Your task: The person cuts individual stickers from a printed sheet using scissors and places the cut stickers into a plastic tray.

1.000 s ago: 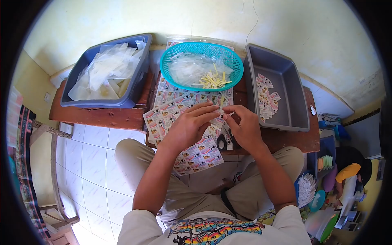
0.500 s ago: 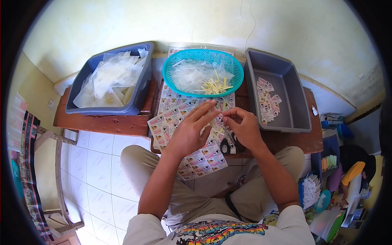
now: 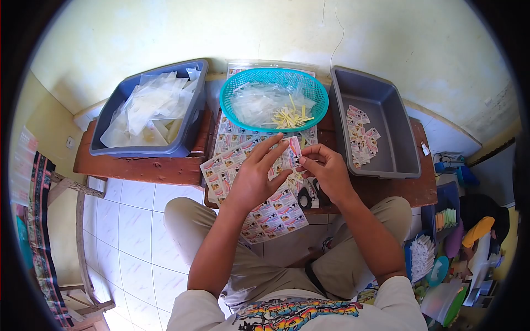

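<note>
My right hand is closed in a pinch at the edge of a small printed paper label. On the label's other side, my left hand has its fingers stretched out and its thumb apart; whether its fingertips touch the label I cannot tell. Below both hands lie sheets of printed labels, overhanging the bench's front edge. Black-handled scissors rest beneath my right hand, partly covered.
A teal basket with clear plastic pieces and yellow strips stands behind the sheets. At left, a grey tub holds translucent plastic sheets. Another grey tub at right contains cut labels. All stand on a red-brown wooden bench.
The small label has turned more towards me, showing its printed face. My left fingers have drawn back slightly from it, while my right hand keeps its pinch.
</note>
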The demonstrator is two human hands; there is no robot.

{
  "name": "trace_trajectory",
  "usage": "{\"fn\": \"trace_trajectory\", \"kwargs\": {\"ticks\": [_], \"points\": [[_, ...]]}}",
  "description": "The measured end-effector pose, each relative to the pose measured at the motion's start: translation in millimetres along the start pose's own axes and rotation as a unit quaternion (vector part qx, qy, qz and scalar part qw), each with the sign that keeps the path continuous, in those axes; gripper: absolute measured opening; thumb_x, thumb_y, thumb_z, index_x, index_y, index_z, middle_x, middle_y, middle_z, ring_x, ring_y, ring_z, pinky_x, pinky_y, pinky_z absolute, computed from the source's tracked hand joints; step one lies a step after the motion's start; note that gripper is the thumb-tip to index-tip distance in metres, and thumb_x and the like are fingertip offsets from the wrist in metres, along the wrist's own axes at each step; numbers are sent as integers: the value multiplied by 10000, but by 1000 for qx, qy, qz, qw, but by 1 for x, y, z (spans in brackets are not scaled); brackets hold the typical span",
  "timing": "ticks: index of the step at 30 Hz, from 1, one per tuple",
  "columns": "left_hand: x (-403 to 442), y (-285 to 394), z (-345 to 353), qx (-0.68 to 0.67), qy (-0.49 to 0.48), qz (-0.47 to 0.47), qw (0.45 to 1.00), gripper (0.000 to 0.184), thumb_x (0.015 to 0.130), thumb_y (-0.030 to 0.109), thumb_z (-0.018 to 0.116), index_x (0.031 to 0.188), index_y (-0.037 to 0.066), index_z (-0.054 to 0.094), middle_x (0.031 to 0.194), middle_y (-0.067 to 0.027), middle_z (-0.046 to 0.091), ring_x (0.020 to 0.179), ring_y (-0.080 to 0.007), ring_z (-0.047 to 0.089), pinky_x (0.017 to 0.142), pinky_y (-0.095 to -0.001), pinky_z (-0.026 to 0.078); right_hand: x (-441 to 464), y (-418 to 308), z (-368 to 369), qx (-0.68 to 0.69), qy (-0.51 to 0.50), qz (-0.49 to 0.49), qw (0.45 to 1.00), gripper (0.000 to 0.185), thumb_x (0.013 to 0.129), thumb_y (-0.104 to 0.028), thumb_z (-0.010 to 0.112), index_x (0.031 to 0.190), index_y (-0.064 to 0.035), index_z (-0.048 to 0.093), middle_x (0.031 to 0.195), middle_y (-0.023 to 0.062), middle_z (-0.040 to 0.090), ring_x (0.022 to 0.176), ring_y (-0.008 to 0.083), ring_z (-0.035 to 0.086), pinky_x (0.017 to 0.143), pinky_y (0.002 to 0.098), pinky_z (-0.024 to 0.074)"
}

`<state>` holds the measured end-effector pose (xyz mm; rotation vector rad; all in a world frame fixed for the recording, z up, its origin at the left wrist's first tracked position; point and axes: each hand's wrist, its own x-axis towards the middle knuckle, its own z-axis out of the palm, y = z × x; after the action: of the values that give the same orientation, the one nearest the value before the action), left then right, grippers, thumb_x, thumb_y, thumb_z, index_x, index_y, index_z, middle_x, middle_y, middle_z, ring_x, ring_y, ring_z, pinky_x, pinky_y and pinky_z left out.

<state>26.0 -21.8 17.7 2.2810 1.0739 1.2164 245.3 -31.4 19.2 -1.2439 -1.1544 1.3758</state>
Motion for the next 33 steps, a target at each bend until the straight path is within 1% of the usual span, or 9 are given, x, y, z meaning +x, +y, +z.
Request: {"fn": "trace_trajectory", "kwargs": {"ticks": [8, 11, 14, 16, 17, 19, 25, 28, 33], "points": [[2, 5, -2, -26, -19, -12, 999, 623, 785, 111, 927, 1367, 64, 707, 1523, -158, 617, 1300, -368, 667, 1069, -459, 567, 0, 0, -1, -59, 4, -20, 998, 219, 1002, -136, 772, 1158, 6, 713, 1014, 61, 779, 867, 86, 713, 693, 257, 581], [3, 8, -1, -39, 12, -5, 999, 614, 797, 110, 922, 1371, 66, 708, 1515, -159, 626, 1222, -338, 713, 1020, -431, 595, 0, -1, 0, -52, 10, -23, 998, 223, 1002, -143, 775, 1158, 5, 714, 1013, 63, 782, 867, 89, 719, 696, 259, 583], [3, 9, 2, -47, 32, -39, 998, 581, 842, 50, 881, 1394, 62, 697, 1466, -163, 656, 1124, -275, 756, 957, -375, 625, 0, -3, 0, -53, 25, -31, 998, 223, 1006, -148, 775, 1159, 3, 715, 1012, 64, 787, 868, 88, 719, 702, 262, 587], [3, 9, 8, -145, 58, -88, 984, 542, 910, -20, 814, 1429, 30, 664, 1396, -165, 689, 1056, -205, 765, 906, -327, 640, 0, -3, 1, -47, 27, -36, 998, 224, 1009, -150, 773, 1162, 3, 715, 1011, 66, 790, 872, 87, 721, 711, 263, 590], [1, 8, 12, -144, 58, -88, 984, 542, 910, -20, 814, 1429, 30, 664, 1396, -165, 689, 1056, -205, 765, 906, -327, 640, 0, -3, 1, -46, 27, -36, 998, 224, 1009, -150, 773, 1162, 3, 715, 1011, 66, 790, 872, 87, 721, 711, 263, 590], [-3, 5, 20, -217, 89, -147, 961, 512, 935, -63, 769, 1426, 23, 655, 1266, -173, 734, 1011, -213, 779, 823, -315, 664, 0, -2, 1, -45, 25, -40, 998, 223, 1010, -152, 772, 1162, 2, 715, 1018, 69, 788, 878, 88, 722, 717, 264, 593], [-4, 5, 24, -329, 69, -249, 908, 475, 1000, -28, 733, 1457, -39, 601, 1157, -141, 756, 1005, -150, 738, 860, -301, 640, 0, 1, 3, -44, 20, -49, 998, 230, 1005, -145, 777, 1166, 6, 713, 1032, 72, 783, 889, 92, 725, 724, 264, 597], [-5, 3, 25, -354, 78, -257, 896, 457, 994, -16, 748, 1436, -1, 636, 1103, -114, 742, 979, -145, 742, 839, -303, 665, 0, 3, 4, -50, 22, -52, 997, 227, 999, -136, 781, 1161, 8, 714, 1026, 75, 786, 890, 92, 730, 721, 264, 600], [-5, 5, 26, -361, 88, -274, 887, 403, 1005, 2, 743, 1395, -26, 647, 1067, -112, 755, 939, -137, 744, 811, -293, 656, -1, 3, 6, -64, 27, -63, 996, 219, 994, -130, 784, 1149, 10, 717, 1020, 80, 789, 887, 94, 739, 714, 267, 604]]}}
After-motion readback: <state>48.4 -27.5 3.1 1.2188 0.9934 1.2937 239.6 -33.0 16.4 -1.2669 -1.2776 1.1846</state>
